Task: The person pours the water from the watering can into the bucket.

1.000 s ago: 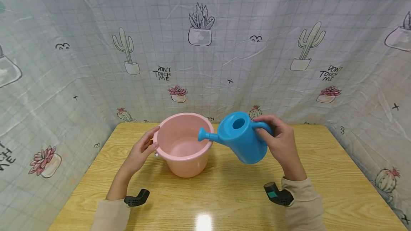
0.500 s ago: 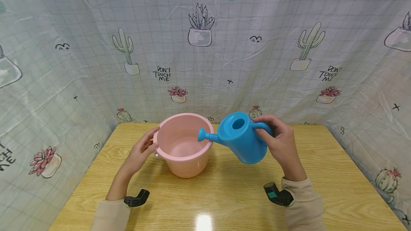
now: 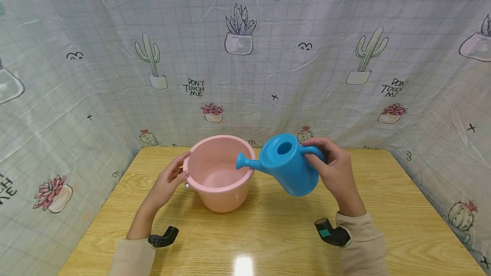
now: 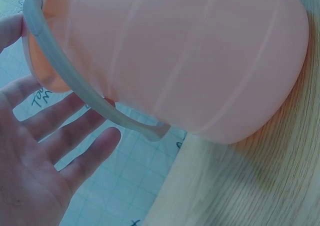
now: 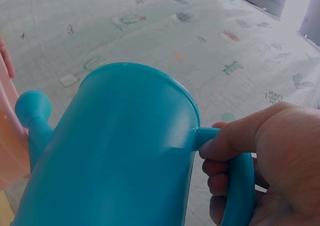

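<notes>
The watering can [image 3: 290,169] juts left from the gripping right hand [image 3: 337,169].

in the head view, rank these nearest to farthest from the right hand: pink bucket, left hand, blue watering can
1. Blue watering can: held by the right hand.
2. Pink bucket: just left of the can.
3. Left hand: farthest left, at the bucket's left side.
</notes>
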A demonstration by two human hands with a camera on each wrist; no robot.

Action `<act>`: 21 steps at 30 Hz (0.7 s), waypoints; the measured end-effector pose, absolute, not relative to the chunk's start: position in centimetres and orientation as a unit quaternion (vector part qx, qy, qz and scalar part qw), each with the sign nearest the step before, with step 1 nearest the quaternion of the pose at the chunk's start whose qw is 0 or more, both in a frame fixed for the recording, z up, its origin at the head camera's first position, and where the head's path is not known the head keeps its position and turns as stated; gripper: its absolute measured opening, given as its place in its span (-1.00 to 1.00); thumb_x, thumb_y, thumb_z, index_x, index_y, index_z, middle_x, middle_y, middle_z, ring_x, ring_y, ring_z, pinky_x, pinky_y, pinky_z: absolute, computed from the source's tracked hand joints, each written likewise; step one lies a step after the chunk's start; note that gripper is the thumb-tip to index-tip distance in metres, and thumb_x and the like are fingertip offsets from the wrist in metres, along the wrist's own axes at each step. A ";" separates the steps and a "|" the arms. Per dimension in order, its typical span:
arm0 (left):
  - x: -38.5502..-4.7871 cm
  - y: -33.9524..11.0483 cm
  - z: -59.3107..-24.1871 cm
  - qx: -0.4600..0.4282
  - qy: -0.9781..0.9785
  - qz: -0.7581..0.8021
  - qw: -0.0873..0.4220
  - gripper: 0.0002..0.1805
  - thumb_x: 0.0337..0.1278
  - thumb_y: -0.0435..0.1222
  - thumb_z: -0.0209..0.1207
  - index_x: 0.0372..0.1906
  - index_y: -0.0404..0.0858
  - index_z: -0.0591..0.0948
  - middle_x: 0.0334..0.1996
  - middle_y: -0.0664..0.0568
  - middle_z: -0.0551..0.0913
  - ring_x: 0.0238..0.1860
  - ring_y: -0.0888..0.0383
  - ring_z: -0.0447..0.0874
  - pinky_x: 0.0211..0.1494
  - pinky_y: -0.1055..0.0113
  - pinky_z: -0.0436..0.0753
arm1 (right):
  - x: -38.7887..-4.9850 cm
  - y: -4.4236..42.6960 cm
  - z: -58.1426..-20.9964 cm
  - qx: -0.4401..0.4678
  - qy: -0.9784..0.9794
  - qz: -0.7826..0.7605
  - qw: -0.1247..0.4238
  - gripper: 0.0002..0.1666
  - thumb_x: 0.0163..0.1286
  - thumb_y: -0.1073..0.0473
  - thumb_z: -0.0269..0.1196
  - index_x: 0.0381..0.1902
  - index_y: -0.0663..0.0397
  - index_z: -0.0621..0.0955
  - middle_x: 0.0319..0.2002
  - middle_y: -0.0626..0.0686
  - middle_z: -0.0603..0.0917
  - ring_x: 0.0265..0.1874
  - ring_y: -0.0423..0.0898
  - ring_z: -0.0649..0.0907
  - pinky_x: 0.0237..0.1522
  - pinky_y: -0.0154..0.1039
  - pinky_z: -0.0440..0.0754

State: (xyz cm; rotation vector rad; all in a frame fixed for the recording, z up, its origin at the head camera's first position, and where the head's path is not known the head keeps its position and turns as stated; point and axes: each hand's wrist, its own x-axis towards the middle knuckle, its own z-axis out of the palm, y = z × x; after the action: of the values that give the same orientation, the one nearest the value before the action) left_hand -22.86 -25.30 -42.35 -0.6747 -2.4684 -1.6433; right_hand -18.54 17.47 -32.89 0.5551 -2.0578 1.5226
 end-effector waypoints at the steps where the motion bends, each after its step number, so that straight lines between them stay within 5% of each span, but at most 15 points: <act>1: -22.8 -25.3 -42.3 -0.222 -0.811 -0.539 0.050 -0.39 0.43 -0.32 -0.01 0.50 -0.03 0.17 0.48 -0.13 0.18 0.29 -0.10 0.42 0.11 0.56 0.53 | -18.5 17.5 -32.9 0.204 -0.760 0.561 0.257 -0.73 0.30 0.45 0.22 -0.03 0.30 0.61 -0.14 -0.27 0.65 -0.13 -0.28 0.64 -0.02 -0.48 0.57; 12: -22.9 -25.4 -42.2 -0.224 -0.810 -0.540 0.046 -0.39 0.43 -0.33 -0.02 0.51 -0.02 0.17 0.47 -0.14 0.19 0.30 -0.20 0.39 0.10 0.55 0.54 | -18.5 17.4 -32.8 0.196 -0.764 0.559 0.255 -0.73 0.31 0.43 0.22 -0.03 0.28 0.61 -0.14 -0.27 0.65 -0.13 -0.28 0.64 -0.02 -0.48 0.56; 21: -23.0 -25.5 -42.1 -0.221 -0.811 -0.541 0.045 -0.39 0.43 -0.32 -0.02 0.50 -0.01 0.17 0.47 -0.11 0.19 0.28 0.10 0.45 0.10 0.55 0.54 | -18.6 17.3 -32.7 0.194 -0.766 0.558 0.255 -0.74 0.31 0.43 0.22 -0.03 0.28 0.62 -0.14 -0.28 0.64 -0.13 -0.29 0.64 -0.02 -0.49 0.56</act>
State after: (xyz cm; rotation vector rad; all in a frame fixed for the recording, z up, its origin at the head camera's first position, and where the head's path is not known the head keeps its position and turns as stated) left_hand -23.03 -25.48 -42.13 -0.6742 -2.4761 -1.6518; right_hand -18.56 17.33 -32.72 0.5276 -2.0800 1.5144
